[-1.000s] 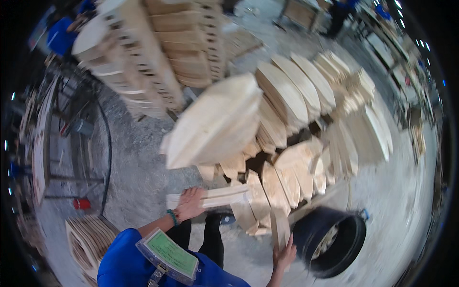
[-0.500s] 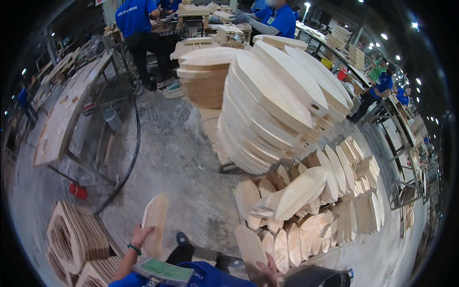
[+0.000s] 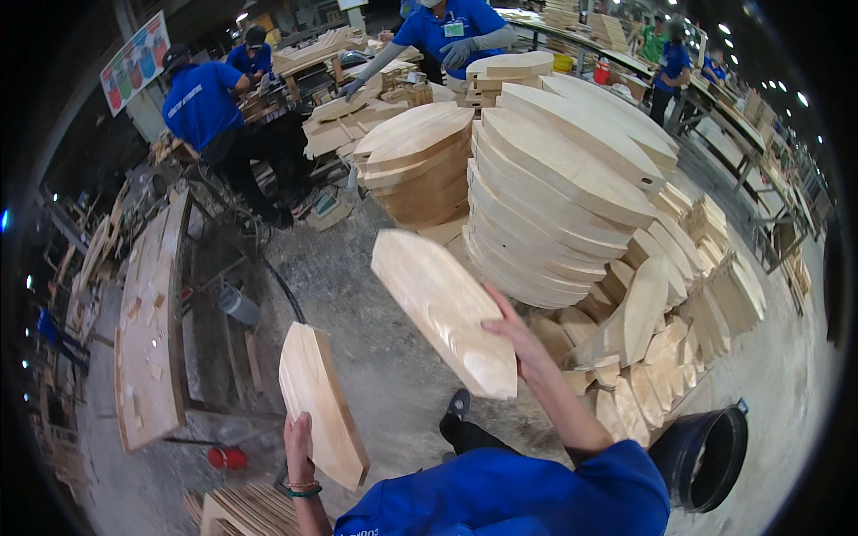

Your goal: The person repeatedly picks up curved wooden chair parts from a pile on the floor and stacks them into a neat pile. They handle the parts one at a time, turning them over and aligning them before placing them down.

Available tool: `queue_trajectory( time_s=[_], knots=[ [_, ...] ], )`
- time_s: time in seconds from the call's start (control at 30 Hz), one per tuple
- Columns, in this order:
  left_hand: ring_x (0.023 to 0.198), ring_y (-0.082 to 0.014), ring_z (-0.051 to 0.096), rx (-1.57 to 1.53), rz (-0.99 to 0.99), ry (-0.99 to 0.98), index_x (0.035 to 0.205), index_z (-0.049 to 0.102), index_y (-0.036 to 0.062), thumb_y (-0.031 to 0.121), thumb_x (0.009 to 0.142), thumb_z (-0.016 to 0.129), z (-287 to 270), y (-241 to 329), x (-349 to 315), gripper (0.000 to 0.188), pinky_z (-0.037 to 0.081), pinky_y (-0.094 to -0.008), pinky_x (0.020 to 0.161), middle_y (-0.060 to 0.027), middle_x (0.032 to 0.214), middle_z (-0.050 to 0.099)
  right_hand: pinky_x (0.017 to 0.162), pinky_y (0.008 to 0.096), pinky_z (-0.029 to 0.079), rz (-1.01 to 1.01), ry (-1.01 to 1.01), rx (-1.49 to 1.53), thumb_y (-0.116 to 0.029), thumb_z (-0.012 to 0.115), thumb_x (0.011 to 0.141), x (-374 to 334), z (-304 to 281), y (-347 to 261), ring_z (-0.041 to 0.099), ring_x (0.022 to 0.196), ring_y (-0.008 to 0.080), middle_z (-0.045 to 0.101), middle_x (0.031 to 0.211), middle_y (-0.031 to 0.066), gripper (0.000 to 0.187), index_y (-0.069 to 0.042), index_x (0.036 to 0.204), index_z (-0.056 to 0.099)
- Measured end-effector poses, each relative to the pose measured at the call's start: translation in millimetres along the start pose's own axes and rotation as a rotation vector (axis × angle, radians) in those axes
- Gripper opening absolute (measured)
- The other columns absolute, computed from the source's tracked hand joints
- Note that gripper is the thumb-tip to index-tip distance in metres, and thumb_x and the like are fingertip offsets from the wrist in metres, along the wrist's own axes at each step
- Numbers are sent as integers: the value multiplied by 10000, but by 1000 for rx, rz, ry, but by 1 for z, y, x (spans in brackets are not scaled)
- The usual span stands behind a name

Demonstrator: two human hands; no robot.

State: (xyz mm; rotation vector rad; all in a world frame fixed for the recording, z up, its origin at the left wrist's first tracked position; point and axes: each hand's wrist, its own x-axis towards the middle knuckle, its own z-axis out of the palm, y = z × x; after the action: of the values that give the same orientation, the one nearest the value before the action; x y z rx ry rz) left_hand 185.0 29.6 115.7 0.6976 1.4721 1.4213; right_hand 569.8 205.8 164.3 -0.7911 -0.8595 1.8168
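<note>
My left hand [image 3: 299,444] grips the lower left edge of a long pale wooden board [image 3: 319,402] with tapered ends, tilted upright. In my right hand [image 3: 514,332] is a second wooden board [image 3: 442,313] of like shape, held by its right edge, higher and further out. The two boards are apart, with floor showing between them. Beyond the right-hand board rises a tall stack of curved boards [image 3: 554,214]. Fingers behind both boards are partly hidden.
Rows of smaller boards [image 3: 652,366] stand on the floor at right. A black bin [image 3: 706,460] is at my lower right, shaped wooden frames [image 3: 241,509] at lower left. A long worktable [image 3: 156,330] runs along the left. Across the stacks, a gloved co-worker [image 3: 451,36] handles wood.
My right hand has lifted its board from beside the floor rows, up and forward. My left hand still holds its board. The view has turned rightward, and the co-worker has reached out an arm.
</note>
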Motion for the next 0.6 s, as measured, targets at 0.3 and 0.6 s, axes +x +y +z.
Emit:
queue_trajectory(
  time_s=[0.3,0.6],
  knots=[
    [1025,-210,565,-115,-5,-109,1283,429,-37,317,872,582,6,97,181,563,446,-335,889,-117,1147,565,1065,331,312,-449,212,133,-156,613,801,188,77,-59,345,1317,233,282,1476,142,838,-96,1493,143],
    [1113,-224,527,-38,46,-350,1385,324,-16,276,883,547,63,188,331,622,414,-331,956,-136,1273,502,1071,356,301,-670,555,100,-243,619,839,321,71,-82,294,1333,255,209,1489,139,863,-108,1498,79]
  ],
)
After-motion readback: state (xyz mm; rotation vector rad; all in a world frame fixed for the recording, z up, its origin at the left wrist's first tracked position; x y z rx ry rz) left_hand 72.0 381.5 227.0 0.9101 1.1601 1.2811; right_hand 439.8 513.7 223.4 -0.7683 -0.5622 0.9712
